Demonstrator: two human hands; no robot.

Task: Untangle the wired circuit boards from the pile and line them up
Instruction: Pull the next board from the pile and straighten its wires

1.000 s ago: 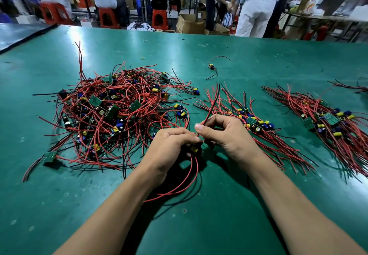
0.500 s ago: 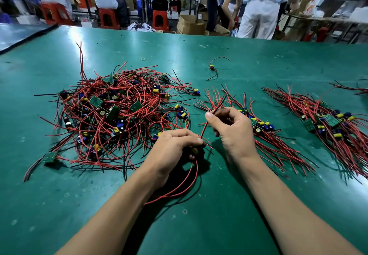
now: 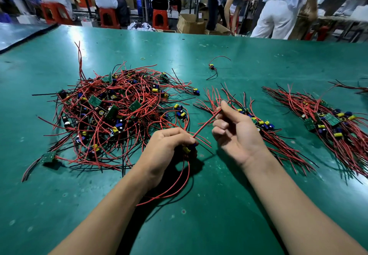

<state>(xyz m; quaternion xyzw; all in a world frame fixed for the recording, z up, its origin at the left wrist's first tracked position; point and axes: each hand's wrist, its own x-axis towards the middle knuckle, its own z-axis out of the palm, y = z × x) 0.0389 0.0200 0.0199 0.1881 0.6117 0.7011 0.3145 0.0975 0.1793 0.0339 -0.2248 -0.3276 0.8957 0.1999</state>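
Left hand (image 3: 165,149), centre frame, is clenched round one board (image 3: 187,149). Only its yellow cap and a blue part show past the fingers. Board sits just off the lower right edge of the pile (image 3: 111,115).

Red wire (image 3: 207,122) runs taut from that board up and right to the right hand (image 3: 241,135). Thumb and forefinger pinch it near the tip; the other fingers are loosely curled.

More red and black leads from the board hang in a loop (image 3: 186,175) below the left hand, down onto the table (image 3: 219,225).

The pile fills the left half of the table: tangled red and black wires, green boards, yellow and blue parts.

Near row (image 3: 278,145) lies right of centre, partly behind the right hand, wires roughly parallel. Second row (image 3: 338,135) is at the right edge, apart from the first.

A lone board (image 3: 211,67) sits upper centre, well clear of the pile. A rubber band (image 3: 142,58) lies left of it.

Top of frame: people (image 3: 278,6) standing and sitting, red stools (image 3: 108,17), a cardboard box (image 3: 189,23).
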